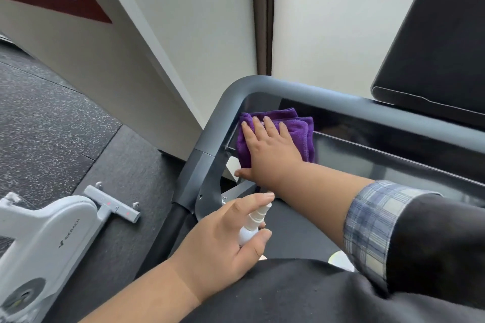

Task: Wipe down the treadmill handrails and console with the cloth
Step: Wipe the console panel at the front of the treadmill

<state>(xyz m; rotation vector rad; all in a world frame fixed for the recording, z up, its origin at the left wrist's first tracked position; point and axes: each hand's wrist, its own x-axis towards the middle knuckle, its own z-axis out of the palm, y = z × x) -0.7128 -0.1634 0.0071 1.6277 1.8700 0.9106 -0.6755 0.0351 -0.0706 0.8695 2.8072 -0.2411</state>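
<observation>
A folded purple cloth point(301, 128) lies against the left end of the treadmill's glossy black console point(380, 162). My right hand point(270, 149) presses flat on the cloth, fingers straight, thumb on the console's lower edge. The grey handrail point(225, 113) curves round the console's top left corner and runs down to a black grip. Lower down, my left hand point(225, 241) grips a small white spray bottle point(253, 225), index finger over its nozzle, which points toward the console.
A black screen point(441, 50) stands above the console at the right. On the dark speckled floor at the lower left sits a white exercise machine point(47, 238). A pale wall and window frame lie behind the treadmill.
</observation>
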